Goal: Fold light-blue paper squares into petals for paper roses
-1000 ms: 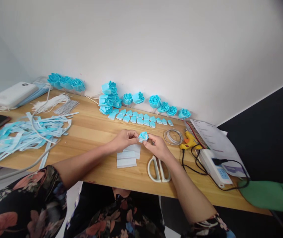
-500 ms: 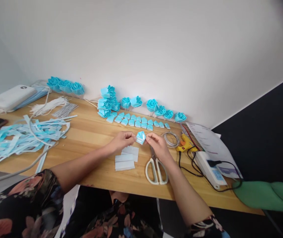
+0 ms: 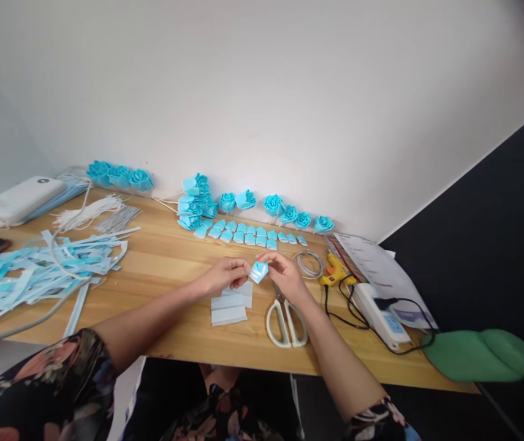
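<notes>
Pale wooden table [image 3: 170,257]: against a white wall [image 3: 252,92].
Heap of light-blue strips [image 3: 45,266]: well left of the white-handled scissors [image 3: 284,324].
Left hand [image 3: 231,274]: beyond the scissors, leftward; thumb and fingertips pinched on the small folded blue piece [image 3: 258,272].
Folded piece: beyond the scissors, between both hands.
Right hand [image 3: 284,272]: just beyond the scissors, fingers curled, gripping the piece's right side.
Yellow glue gun [image 3: 334,270]: right of the scissors.

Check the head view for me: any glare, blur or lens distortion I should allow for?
Head view: even, soft light; pale sheen on the wooden tabletop; wide-angle stretch toward the edges, bending the green object at right; dark, blurred upper-right corner; printing on the paper sheet unreadable.
</notes>
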The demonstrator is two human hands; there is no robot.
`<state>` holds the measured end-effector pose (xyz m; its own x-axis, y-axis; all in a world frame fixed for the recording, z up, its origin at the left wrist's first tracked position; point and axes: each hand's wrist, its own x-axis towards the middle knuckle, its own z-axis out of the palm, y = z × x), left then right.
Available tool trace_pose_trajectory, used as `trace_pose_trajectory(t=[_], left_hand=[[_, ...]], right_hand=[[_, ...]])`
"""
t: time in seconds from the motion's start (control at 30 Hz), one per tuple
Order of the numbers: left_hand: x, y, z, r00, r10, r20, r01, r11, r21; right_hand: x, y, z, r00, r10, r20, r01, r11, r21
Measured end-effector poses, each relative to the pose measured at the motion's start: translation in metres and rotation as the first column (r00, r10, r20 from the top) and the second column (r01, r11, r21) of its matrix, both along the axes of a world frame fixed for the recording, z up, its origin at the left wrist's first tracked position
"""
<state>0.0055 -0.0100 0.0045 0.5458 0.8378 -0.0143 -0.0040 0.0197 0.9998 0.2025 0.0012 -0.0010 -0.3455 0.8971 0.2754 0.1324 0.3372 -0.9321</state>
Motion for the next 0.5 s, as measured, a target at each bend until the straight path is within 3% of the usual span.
trace_pose_trajectory(t=[0.07, 0.17, 0.3, 0.4, 0.5], left_hand=[[-0.001, 0.001, -0.001, 1.000, 0.007, -0.019, -0.007, 1.000, 0.017], [-0.002, 0.005, -0.002, 0.997, 0.063, -0.048, -0.062, 0.998, 0.030], [-0.002, 0.008, -0.004, 0.990, 0.115, -0.080, -0.114, 0.993, 0.015], [0.000, 0.006, -0.005, 0.990, 0.112, -0.089, -0.111, 0.994, 0.012], [0.001, 0.003, -0.005, 0.991, 0.096, -0.090, -0.095, 0.995, 0.016]], right_hand=[[0.004, 0.002, 0.002, 1.000, -0.026, 0.003, 0.026, 0.999, -0.030], [0.019, 0.013, 0.017, 0.986, -0.163, 0.014, 0.164, 0.985, -0.055], [0.052, 0.043, 0.048, 0.951, -0.309, 0.012, 0.307, 0.950, 0.058], [0.075, 0.065, 0.059, 0.941, -0.260, 0.217, 0.247, 0.965, 0.089], [0.087, 0.081, 0.056, 0.824, -0.217, 0.523, 0.195, 0.976, 0.098]])
